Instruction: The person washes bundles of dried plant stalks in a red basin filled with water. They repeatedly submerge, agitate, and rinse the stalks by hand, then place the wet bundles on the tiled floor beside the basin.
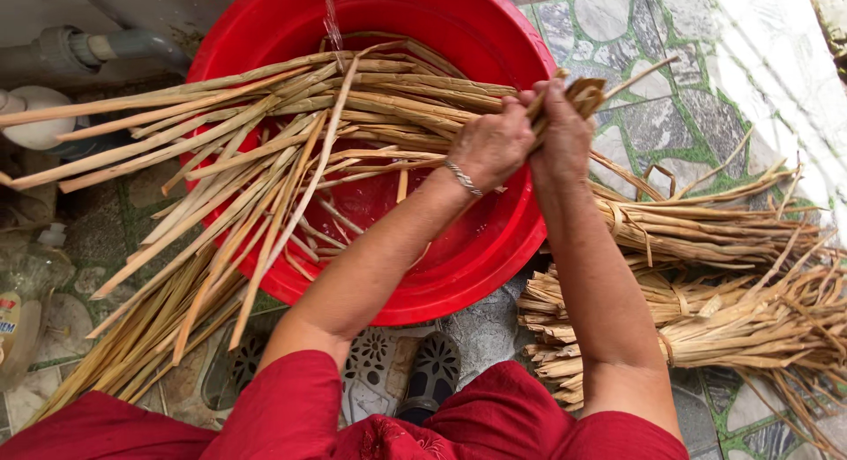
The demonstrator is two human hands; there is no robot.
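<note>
Both hands meet over the right rim of the red basin (pixel 494 248), and everything here is best placed from that basin. The left hand (pixel 490 147) and the right hand (pixel 565 134) have their fingers closed around the thick ends of a bunch of long dried reeds (pixel 291 151), which fan out leftward across the basin and past its left rim. A thin stream of water (pixel 333 19) falls into the far side of the basin, and the inside of the basin looks wet, though how much water stands in it is hard to tell under the stalks.

Judging by this, the step in hand is soaking or rinsing the reeds: the bunch is gathered at one end and held over the water. The next move would call for a firm two-handed hold on the gathered ends, so the loose stalks do not slide apart, and for care with the long free ends that overhang the left rim.

To the right of the basin, tied bundles of reeds (pixel 697 239) lie stacked on the floor (pixel 670 116), apart from the hands. The floor is paved with irregular grey stones with green joints. Behind the basin to the left runs a grey pipe (pixel 115 47), and further left stands a clear plastic bottle (pixel 26 292). Just in front of the basin, patterned sandals (pixel 401 376) show between red-clothed knees.
</note>
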